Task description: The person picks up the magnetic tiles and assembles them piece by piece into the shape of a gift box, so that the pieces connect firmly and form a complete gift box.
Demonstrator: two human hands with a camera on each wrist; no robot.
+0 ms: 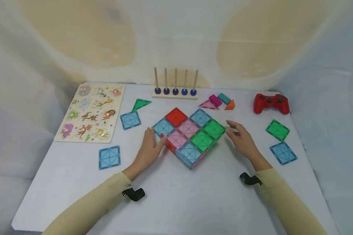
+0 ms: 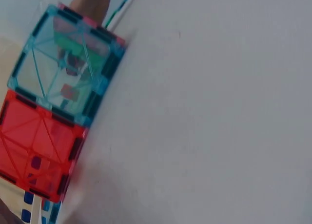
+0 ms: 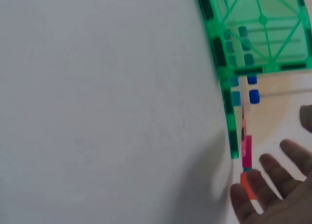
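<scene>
In the middle of the table is a low block built of translucent magnetic tiles (image 1: 189,128), its top made of blue, red, pink and green squares. My left hand (image 1: 147,148) is at the block's left corner, with its fingers and thumb extended along that side. Whether it presses on the tiles I cannot tell. Just off the right corner, beside a green tile (image 3: 263,26), my right hand (image 1: 242,139) has its fingers spread and holds nothing. A blue side tile (image 2: 61,65) and a red side tile (image 2: 39,146) stand upright in the left wrist view.
Loose blue tiles (image 1: 109,158) and a green triangle (image 1: 141,104) lie left of the block. An animal puzzle board (image 1: 89,112), a peg stand (image 1: 175,92), small coloured blocks (image 1: 224,98) and a red game controller (image 1: 271,103) sit farther back. Another green tile (image 1: 277,130) lies right.
</scene>
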